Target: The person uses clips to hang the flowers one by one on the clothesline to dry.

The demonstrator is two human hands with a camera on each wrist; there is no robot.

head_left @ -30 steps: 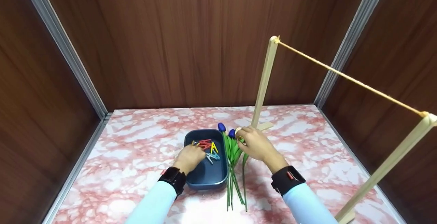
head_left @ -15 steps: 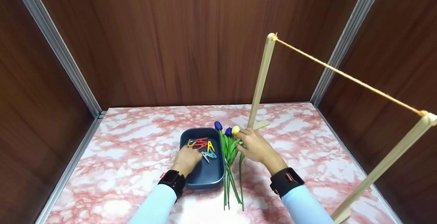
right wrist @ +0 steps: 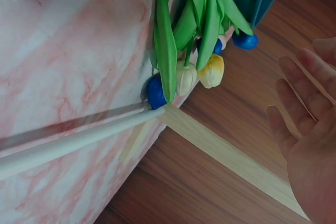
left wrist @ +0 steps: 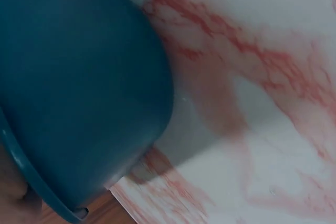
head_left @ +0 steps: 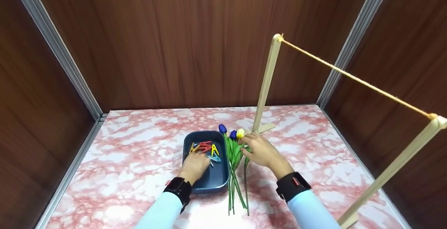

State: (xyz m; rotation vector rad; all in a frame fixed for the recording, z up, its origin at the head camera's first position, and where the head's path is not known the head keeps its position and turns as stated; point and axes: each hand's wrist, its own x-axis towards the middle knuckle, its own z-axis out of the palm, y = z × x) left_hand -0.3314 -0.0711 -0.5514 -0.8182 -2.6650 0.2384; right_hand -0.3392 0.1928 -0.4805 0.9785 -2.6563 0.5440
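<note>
My left hand [head_left: 195,165] reaches into the dark blue tray [head_left: 209,190], over the plastic clothespins. Its fingertips are hidden, so any grip on a clothespin cannot be seen. In front of them lie red clothespins [head_left: 205,146], a yellow clothespin [head_left: 214,149] and a light blue clothespin [head_left: 215,158]. The left wrist view shows the tray's outer wall [left wrist: 89,87] and little of the hand. My right hand [head_left: 260,149] hovers over artificial tulips beside the tray; in the right wrist view its fingers [right wrist: 296,98] are loosely extended. A yellow tulip [right wrist: 211,71], white tulip [right wrist: 186,78] and blue tulip [right wrist: 156,92] show there.
A yellow cord [head_left: 352,78] stretches between two wooden posts, the far post [head_left: 268,82] just behind my right hand and the near post [head_left: 391,171] at the right. Green stems [head_left: 237,190] point towards me on the marbled tabletop [head_left: 146,152]. Wood-grain panels enclose the table.
My left hand has shifted slightly right and towards me in the tray, now covering part of the light blue clothespin. The right hand stays by the tulips; the yellow tulip head shows more.
</note>
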